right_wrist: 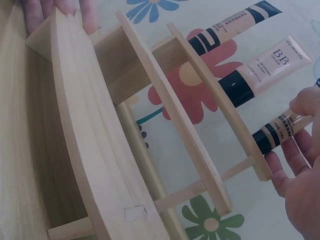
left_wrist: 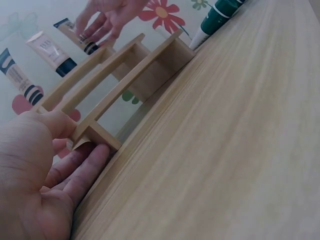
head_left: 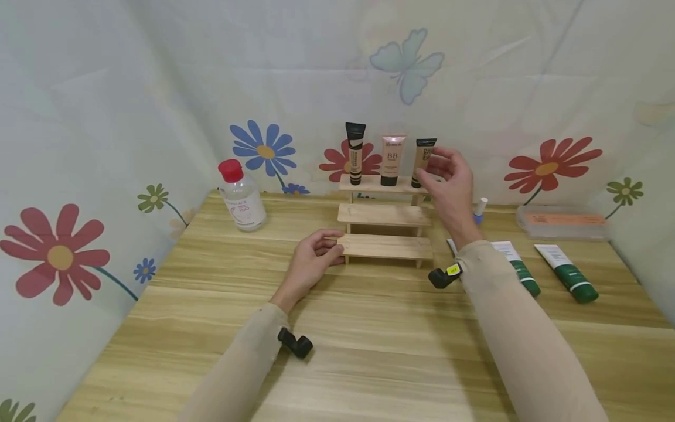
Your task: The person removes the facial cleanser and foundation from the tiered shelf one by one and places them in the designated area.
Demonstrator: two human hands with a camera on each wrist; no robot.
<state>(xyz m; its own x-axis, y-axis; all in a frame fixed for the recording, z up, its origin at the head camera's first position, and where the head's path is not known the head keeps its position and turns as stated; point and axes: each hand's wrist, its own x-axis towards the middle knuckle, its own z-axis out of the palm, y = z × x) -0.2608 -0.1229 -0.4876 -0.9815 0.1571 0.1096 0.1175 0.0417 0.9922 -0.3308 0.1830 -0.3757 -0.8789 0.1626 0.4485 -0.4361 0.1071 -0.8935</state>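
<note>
A three-step wooden display rack point(head_left: 384, 247) stands on the table, with three cosmetic tubes upright on its top step. My left hand point(head_left: 311, 258) grips the left end of the lowest step, thumb above and fingers below, as the left wrist view shows. At the top step's right end, my right hand point(head_left: 453, 190) pinches a small beige tube with black stripes point(right_wrist: 276, 134) between thumb and fingers. The tube's black base is at the step's surface. Beside it are a pink BB cream tube point(head_left: 392, 157) and, farther left, a black-and-beige tube point(head_left: 355, 155).
A clear bottle with a red cap point(head_left: 245, 202) stands left of the rack. To the right lie green-and-white tubes point(head_left: 569, 275), partly behind my right forearm. A clear plastic box point(head_left: 564, 224) and a small white-capped bottle point(head_left: 480, 209) are near the back edge.
</note>
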